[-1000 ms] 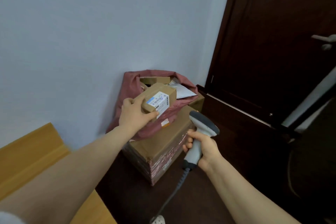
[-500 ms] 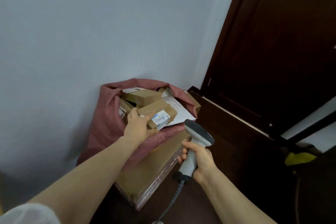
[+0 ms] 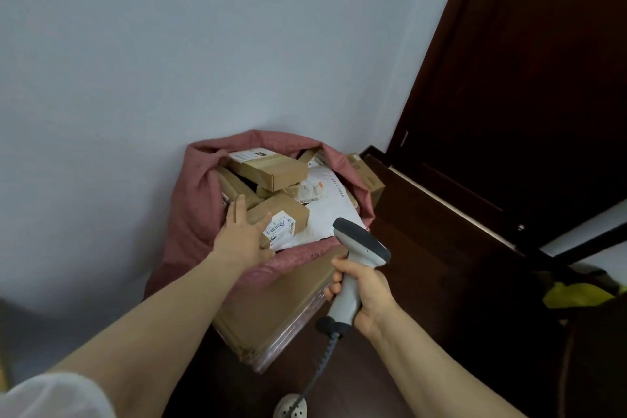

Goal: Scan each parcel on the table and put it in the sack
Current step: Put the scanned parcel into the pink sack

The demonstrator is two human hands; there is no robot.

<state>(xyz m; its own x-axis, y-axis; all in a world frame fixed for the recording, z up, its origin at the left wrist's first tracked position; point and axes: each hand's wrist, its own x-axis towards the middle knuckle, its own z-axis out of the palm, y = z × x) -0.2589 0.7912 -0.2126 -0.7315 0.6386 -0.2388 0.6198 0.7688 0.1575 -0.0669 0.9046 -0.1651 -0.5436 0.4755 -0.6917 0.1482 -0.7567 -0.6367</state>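
A pink sack [image 3: 195, 204] stands open against the wall, filled with several brown parcels and a white mailer [image 3: 322, 214]. A small brown parcel [image 3: 283, 219] with a barcode label lies at the sack's front, on the mailer. My left hand [image 3: 242, 236] is inside the sack's mouth with its fingers spread, touching the parcel's left side without gripping it. To the right, in front of the sack, my right hand [image 3: 361, 290] grips a grey barcode scanner [image 3: 361, 243], its head pointing towards the sack.
The sack leans over a large flat cardboard box [image 3: 281, 312] on the dark floor. Another brown box [image 3: 366, 175] stands behind the sack by a dark wooden door [image 3: 526, 78]. The scanner cable runs down to a white socket [image 3: 291, 407]. A yellow object [image 3: 576, 293] lies at right.
My left hand carried the labelled parcel down into the sack and has let go of it, fingers spreading. The view has tilted and come closer to the sack. The scanner stays in my right hand.
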